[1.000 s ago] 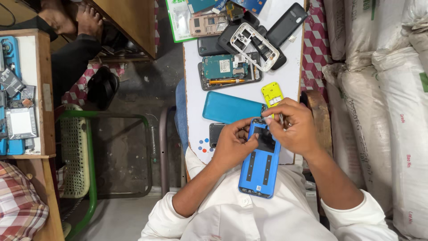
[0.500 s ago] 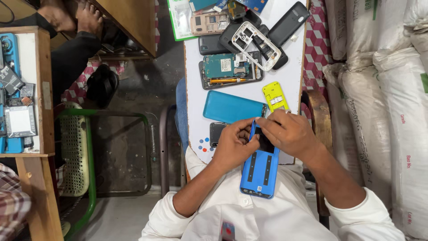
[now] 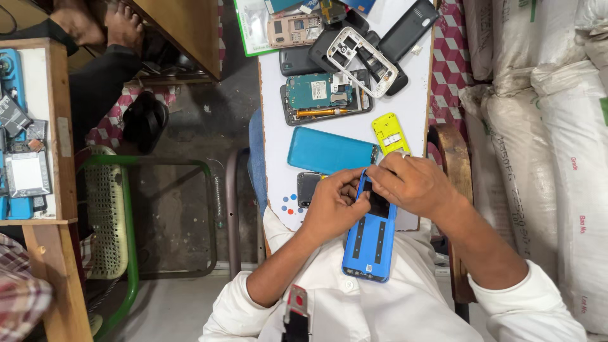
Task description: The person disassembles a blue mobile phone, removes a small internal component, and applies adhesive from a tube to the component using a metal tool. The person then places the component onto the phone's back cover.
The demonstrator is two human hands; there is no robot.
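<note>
Both my hands hold a blue phone back shell [image 3: 372, 244], inner side up, over my lap at the near edge of the white table [image 3: 411, 107]. My left hand [image 3: 332, 206] grips its upper left edge. Fingertips of my right hand [image 3: 411, 185] press on the dark opening near the shell's top. Just beyond my hands lie a teal phone cover [image 3: 329, 152], a small yellow keypad phone [image 3: 390, 134] and a dark phone [image 3: 308, 187] partly hidden under my left hand.
Farther up the table lie an opened phone with a teal circuit board [image 3: 324, 96], a white frame [image 3: 358, 52], black phone shells [image 3: 406, 30] and a green-edged tray [image 3: 253, 28]. White sacks [image 3: 557, 139] stand right. A green chair [image 3: 111, 215], another workbench [image 3: 31, 126] and someone's feet [image 3: 101, 22] are left.
My right hand has shifted down slightly over the shell's top, leaving the yellow phone uncovered. The shell stays in both hands.
</note>
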